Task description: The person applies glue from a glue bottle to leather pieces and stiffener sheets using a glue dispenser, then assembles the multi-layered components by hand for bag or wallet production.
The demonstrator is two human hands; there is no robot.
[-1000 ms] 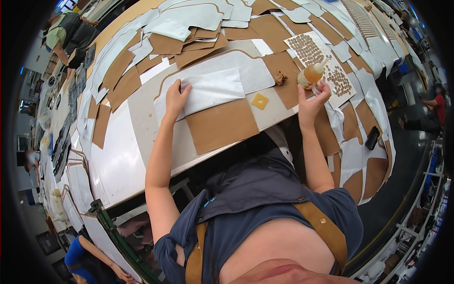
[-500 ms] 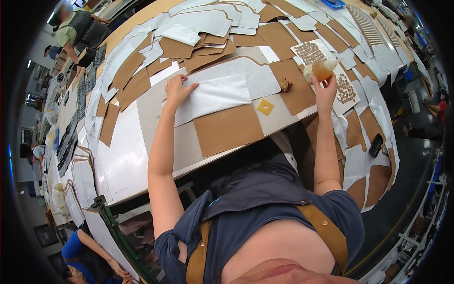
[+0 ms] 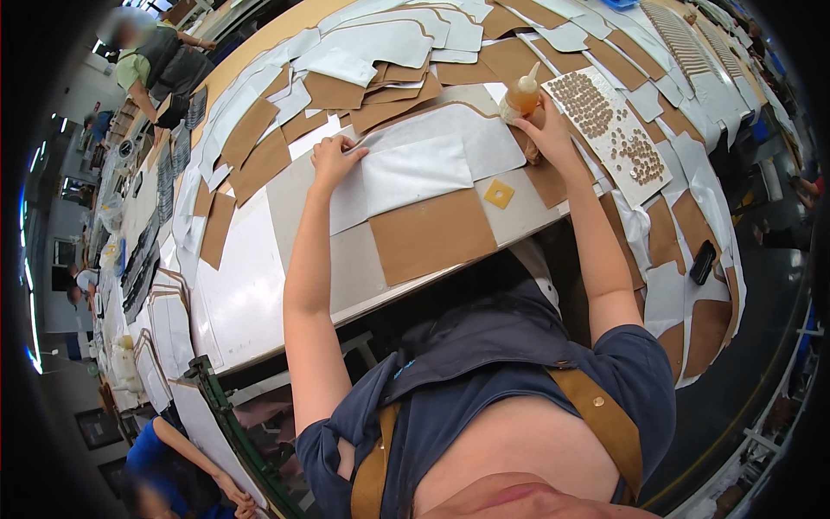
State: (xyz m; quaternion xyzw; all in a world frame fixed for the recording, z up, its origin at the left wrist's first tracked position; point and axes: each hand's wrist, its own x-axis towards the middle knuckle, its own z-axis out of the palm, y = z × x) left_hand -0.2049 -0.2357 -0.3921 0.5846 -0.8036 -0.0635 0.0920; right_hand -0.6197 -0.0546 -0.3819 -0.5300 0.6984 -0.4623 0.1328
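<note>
My left hand is at the left end of a long white panel, its fingers curled and thumb pinching the edge. Over that panel lies a folded white cloth-like piece. A brown rectangular sheet lies just in front of it. My right hand grips a squeeze bottle of amber liquid, its pale nozzle pointing up. Below the bottle, a crumpled brown lump is partly hidden by my hand. A yellow square with a hole sits near the table's front edge.
To the right lies a white board covered with many small brown discs. Overlapping brown and white cut pieces spread across the back of the table. A black object rests on pieces at the right. Other people stand at the left.
My right hand has carried the bottle left, off the disc board to beside the white panel, and turned it upright. My left hand's fingers have curled at the panel's edge.
</note>
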